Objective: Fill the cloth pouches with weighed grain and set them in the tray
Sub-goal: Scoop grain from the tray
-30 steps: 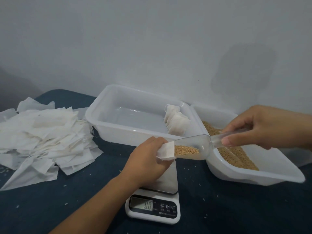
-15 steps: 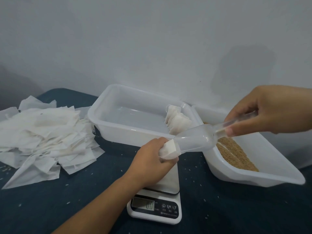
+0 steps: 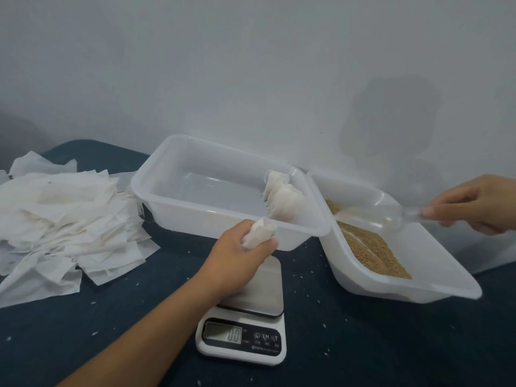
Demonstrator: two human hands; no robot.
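Leftmost, well to the left of the left hand (image 3: 240,252): a loose heap of empty pouches (image 3: 64,219) on the dark counter (image 3: 83,331). Too many and too overlapped to count. They look thin, limp and very light, apt to cling together and to lift in a draught; best taken singly by a corner or the open edge.

Left hand: fingers curled round one pouch (image 3: 258,233), gripped about its body with the open mouth up. It is held above the scale (image 3: 245,328), just in front of the tray (image 3: 173,208). With grain inside it should be soft and saggy, its weight low; I judge a grip just under the mouth, kept upright, is what stops a spill.

Beyond that hand, the tray holds a short row of filled pouches (image 3: 284,202) leaning against its right wall. At least three; they overlap, so the exact count is unclear.

One scale, below the left hand, with nothing on its plate; the display is too blurred to read.

Scattered loose grains dot the counter around the scale.

Between the hands: one bin (image 3: 418,247) tilted toward the viewer, grain (image 3: 368,247) banked along its lower side.

Right hand (image 3: 472,208): pinches the handle of one clear scoop (image 3: 388,216), bowl over the grain. The scoop is rigid, smooth and light; I cannot tell whether it holds any grain.
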